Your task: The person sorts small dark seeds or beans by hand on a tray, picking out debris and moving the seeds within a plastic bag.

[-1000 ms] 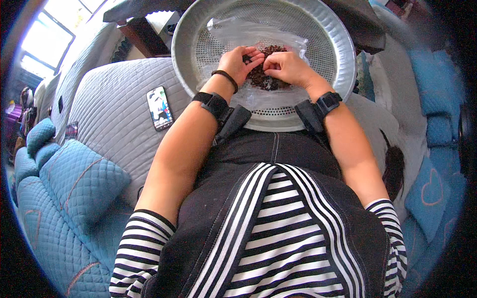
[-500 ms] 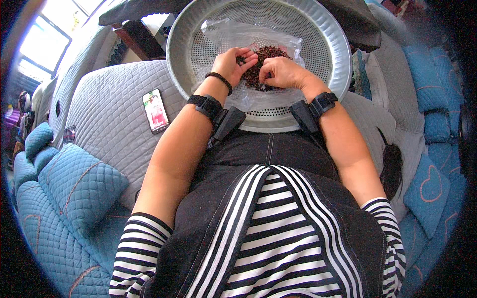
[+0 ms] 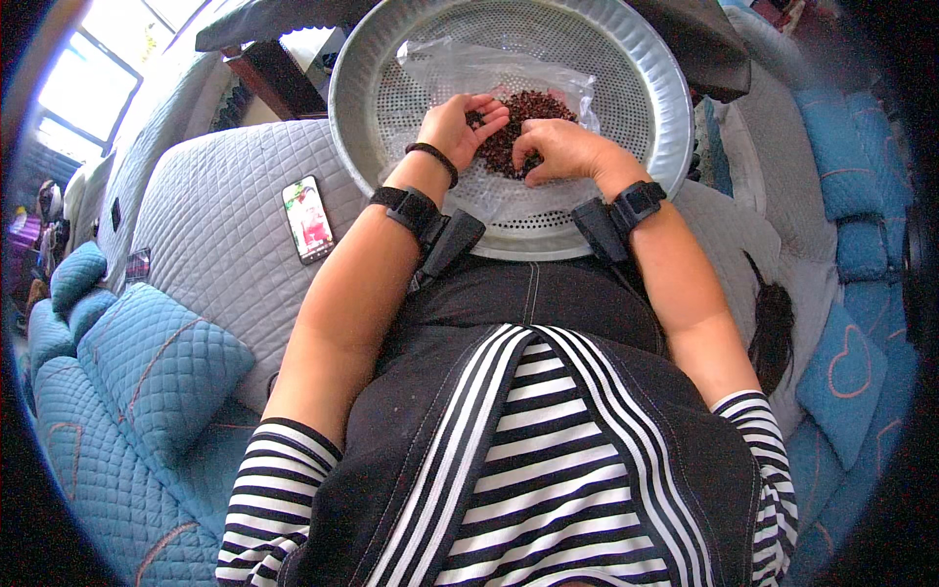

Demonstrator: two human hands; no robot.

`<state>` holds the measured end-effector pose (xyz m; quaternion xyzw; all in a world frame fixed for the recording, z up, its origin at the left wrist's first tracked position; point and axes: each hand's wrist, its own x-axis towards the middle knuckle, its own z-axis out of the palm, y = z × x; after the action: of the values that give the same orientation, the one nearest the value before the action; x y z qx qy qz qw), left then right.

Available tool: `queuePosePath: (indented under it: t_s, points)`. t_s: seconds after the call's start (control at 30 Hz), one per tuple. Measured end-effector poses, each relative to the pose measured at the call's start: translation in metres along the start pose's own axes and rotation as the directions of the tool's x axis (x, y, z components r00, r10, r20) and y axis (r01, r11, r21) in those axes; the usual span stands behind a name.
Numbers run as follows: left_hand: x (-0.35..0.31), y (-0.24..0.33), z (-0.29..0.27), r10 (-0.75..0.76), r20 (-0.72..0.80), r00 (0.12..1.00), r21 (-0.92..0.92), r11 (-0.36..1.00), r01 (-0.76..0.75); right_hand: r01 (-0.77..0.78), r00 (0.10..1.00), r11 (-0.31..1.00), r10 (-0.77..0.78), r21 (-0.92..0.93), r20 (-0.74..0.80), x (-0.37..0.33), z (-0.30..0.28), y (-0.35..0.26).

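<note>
A heap of small reddish-brown dried pieces, like peppercorns [image 3: 511, 161], lies on a crumpled clear plastic bag [image 3: 440, 61] inside a round metal tray with a perforated bottom [image 3: 670, 108]. Over the heap's left side my left hand [image 3: 462, 127] is cupped palm up, with a few dark pieces resting against its fingers. My right hand [image 3: 559, 150] reaches in from the right, low over the heap. Its thumb and bent fingers are parted, and dark pieces show in the gap. Whether any are gripped there is hard to see.
The tray sits before my lap, by a dark-covered table edge [image 3: 719, 49]. On the grey quilted seat [image 3: 215, 196] to my left lies a lit phone [image 3: 308, 220]. Blue quilted cushions [image 3: 161, 367] flank both sides. A dark hair-like bundle [image 3: 773, 328] lies at right.
The thumb and fingers of my right hand have parted from a pinch, and that hand has shifted slightly over the heap. My left hand stays cupped in place.
</note>
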<state>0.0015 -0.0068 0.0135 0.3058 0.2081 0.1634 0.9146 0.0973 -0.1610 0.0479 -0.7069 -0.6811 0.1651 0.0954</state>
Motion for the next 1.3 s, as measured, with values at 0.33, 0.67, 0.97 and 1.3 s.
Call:
queuePosePath:
  t_s: [0.33,0.67,0.97,1.3]
  points:
    - [-0.004,0.000,0.004,-0.002,-0.029,1.000,0.001,1.000,0.002,0.056,0.996,0.998,-0.056,-0.001,-0.068,0.004,0.010,0.012]
    - [-0.006,0.000,0.007,-0.014,-0.009,1.000,0.010,1.000,0.014,0.062,0.794,0.998,-0.057,-0.012,-0.605,0.008,0.009,0.015]
    - [-0.009,-0.001,0.010,-0.057,0.009,0.998,0.040,0.998,0.057,-0.022,0.728,0.996,0.073,0.083,-0.682,0.006,0.002,0.005]
    - [-0.007,-0.001,0.007,-0.087,0.057,0.995,0.033,0.996,0.086,0.017,0.717,0.989,0.091,0.147,-0.691,0.008,-0.001,0.005]
